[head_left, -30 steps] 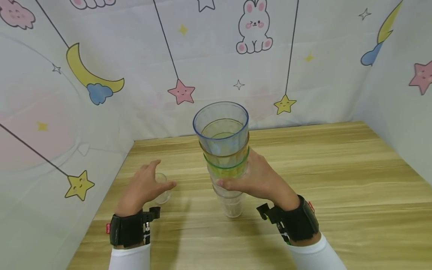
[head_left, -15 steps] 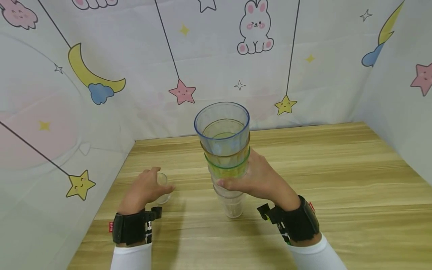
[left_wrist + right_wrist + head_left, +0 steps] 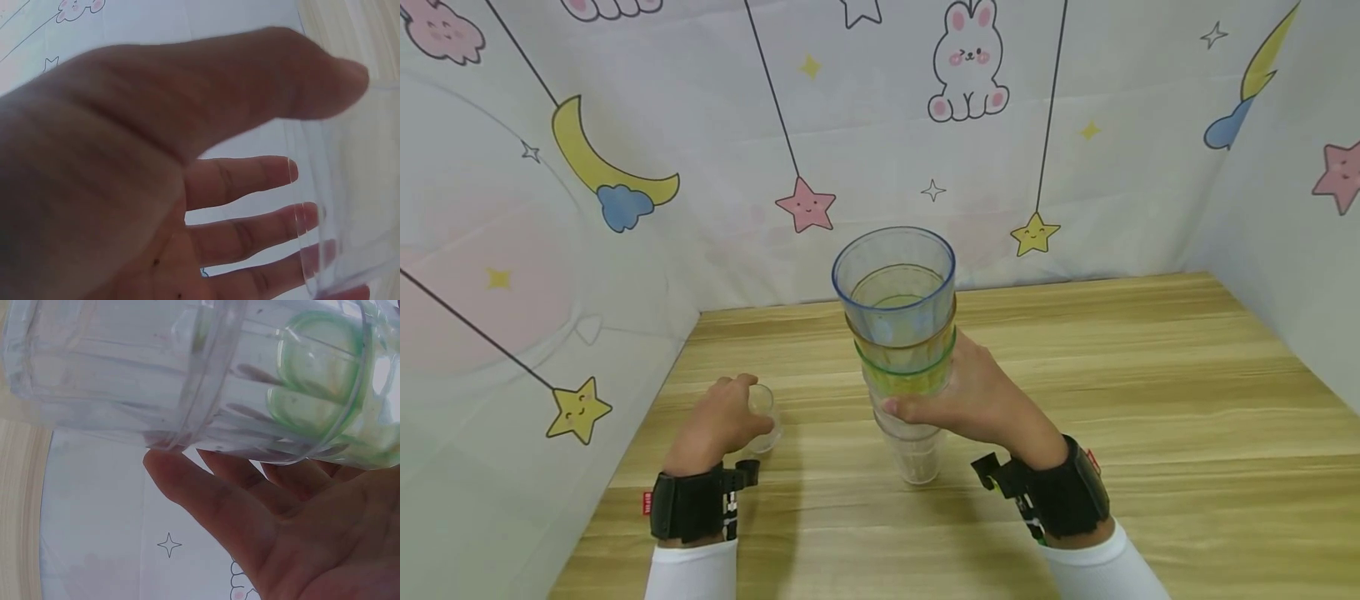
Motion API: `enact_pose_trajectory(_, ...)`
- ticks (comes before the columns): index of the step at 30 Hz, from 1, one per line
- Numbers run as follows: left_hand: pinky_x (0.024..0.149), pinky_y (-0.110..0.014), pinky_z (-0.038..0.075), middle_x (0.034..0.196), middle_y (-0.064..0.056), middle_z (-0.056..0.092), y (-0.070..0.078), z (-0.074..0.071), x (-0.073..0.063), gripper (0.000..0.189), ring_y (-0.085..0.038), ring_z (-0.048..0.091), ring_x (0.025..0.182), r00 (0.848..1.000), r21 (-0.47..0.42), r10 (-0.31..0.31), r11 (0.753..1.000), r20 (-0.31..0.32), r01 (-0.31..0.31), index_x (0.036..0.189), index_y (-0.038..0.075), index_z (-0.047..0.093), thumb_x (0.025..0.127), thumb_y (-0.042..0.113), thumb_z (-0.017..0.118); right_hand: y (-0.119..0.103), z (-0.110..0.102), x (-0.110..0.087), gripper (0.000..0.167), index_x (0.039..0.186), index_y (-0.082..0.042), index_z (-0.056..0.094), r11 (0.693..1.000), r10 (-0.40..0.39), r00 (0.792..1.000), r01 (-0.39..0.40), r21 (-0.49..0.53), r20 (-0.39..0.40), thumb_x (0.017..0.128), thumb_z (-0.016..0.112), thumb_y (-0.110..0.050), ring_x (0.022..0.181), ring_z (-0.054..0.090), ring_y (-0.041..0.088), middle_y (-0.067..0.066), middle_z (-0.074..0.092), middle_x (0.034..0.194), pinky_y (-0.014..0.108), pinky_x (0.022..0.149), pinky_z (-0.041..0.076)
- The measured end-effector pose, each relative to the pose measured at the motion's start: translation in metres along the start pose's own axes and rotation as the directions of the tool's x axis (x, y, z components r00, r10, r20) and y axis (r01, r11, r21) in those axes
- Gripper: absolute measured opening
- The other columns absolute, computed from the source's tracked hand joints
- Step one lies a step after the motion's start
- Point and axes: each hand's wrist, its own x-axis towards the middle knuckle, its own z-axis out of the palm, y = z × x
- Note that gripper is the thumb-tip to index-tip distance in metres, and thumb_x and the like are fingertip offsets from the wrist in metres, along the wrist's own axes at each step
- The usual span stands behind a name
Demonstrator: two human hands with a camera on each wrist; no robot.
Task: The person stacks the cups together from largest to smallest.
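Note:
My right hand [image 3: 966,396] grips a tall stack of nested clear tumblers [image 3: 917,450] around its middle, thumb across the near side. The stack stands upright, narrowing downward, with blue, amber and green rims at the top and colourless tumblers below. In the right wrist view, the fingers pass behind the stack [image 3: 119,369]. On the left, my left hand [image 3: 718,425] holds a single clear cup [image 3: 762,400] on the table between thumb and fingers. In the left wrist view, the thumb overlaps this cup [image 3: 362,187], and several fingertips show through its wall.
The wood-grain table [image 3: 1112,375] runs back to a white cloth wall [image 3: 880,125] printed with stars, a moon and a rabbit. Cloth also bounds the left and right sides. A black camera strap [image 3: 692,508] is on each wrist.
My left hand was spread around the single cup a second ago; its thumb and fingers have since closed in on it. The right hand and the stack hold almost the same place.

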Motion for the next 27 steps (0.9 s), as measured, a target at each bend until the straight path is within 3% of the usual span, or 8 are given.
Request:
enact_pose_trajectory(12, 0.1, -0.063, 0.04, 0.139, -0.038, 0.044, 0.008, -0.003, -0.005, 0.073, -0.053, 0.042, 0.127, 0.995, -0.012, 0.041, 0.999, -0.088, -0.042, 0.142, -0.012, 0.044, 0.084, 0.022, 0.071, 0.001, 0.0, 0.0, 0.076, 0.14, -0.024, 0.046, 1.0, 0.001, 1.0, -0.001, -0.006, 0.0, 0.077, 0.086, -0.036, 0.116, 0.059, 0.018, -0.005, 0.061, 0.128, 0.052, 0.098, 0.046)
enact_pose_trajectory(20, 0.103, -0.064, 0.037, 0.142, -0.032, 0.047, 0.018, -0.007, -0.009, 0.071, -0.05, 0.042, 0.131, 0.983, -0.051, 0.077, 0.995, -0.169, -0.087, 0.143, -0.008, 0.047, 0.086, 0.029, 0.068, 0.001, 0.0, 0.0, 0.075, 0.14, -0.024, 0.046, 1.0, 0.001, 1.0, -0.001, 0.0, -0.001, 0.077, 0.087, -0.035, 0.116, 0.059, 0.019, -0.004, 0.061, 0.127, 0.052, 0.098, 0.046)
enact_pose_trajectory(27, 0.098, -0.061, 0.042, 0.136, -0.026, 0.056, 0.025, -0.009, -0.011, 0.065, -0.045, 0.051, 0.124, 0.96, -0.061, 0.138, 0.986, -0.244, -0.158, 0.143, -0.003, 0.052, 0.089, 0.032, 0.066, 0.0, 0.0, 0.0, 0.075, 0.139, -0.023, 0.047, 1.0, -0.004, 1.0, 0.004, -0.006, -0.002, 0.077, 0.087, -0.035, 0.115, 0.06, 0.019, -0.004, 0.061, 0.127, 0.052, 0.097, 0.047)
